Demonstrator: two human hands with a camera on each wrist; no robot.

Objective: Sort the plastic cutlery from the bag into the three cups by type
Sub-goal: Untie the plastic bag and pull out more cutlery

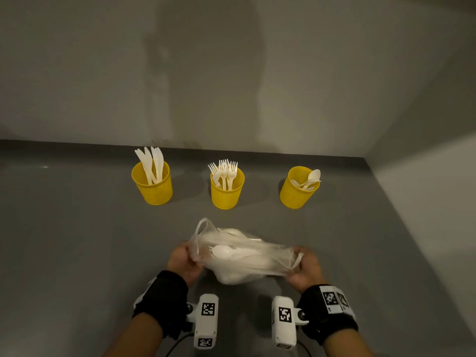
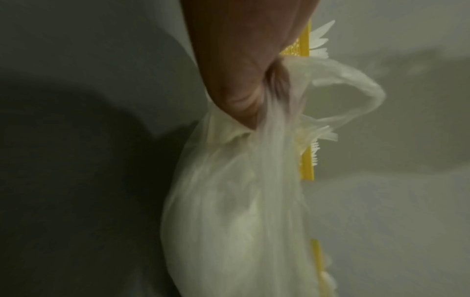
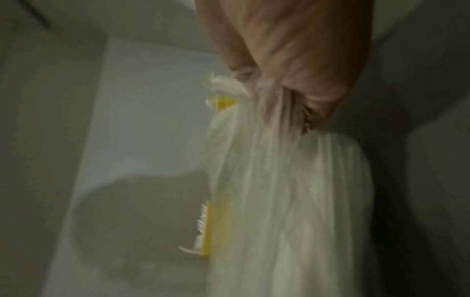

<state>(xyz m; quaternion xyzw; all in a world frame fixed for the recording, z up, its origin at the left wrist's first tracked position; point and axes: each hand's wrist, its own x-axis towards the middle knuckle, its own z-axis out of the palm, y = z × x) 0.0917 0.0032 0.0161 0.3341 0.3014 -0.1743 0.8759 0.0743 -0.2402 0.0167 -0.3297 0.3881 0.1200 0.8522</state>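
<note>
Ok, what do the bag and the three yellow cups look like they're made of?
Bag: thin translucent plastic film, by its wrinkles and the white cutlery showing through; both hands pinch it. Cups: yellow perforated mesh, matte; metal or plastic cannot be told.

A smooth grey tabletop point(image 1: 77, 240) meets plain grey walls point(image 1: 103, 73) at the back and right. Black wrist straps point(image 1: 164, 297) carry white camera units with black-and-white square markers point(image 1: 207, 309).

Thin translucent plastic bag point(image 1: 244, 256), crinkled and glossy; yellow perforated mesh cups point(image 1: 226, 194); smooth matt grey tabletop point(image 1: 77, 240).
</note>
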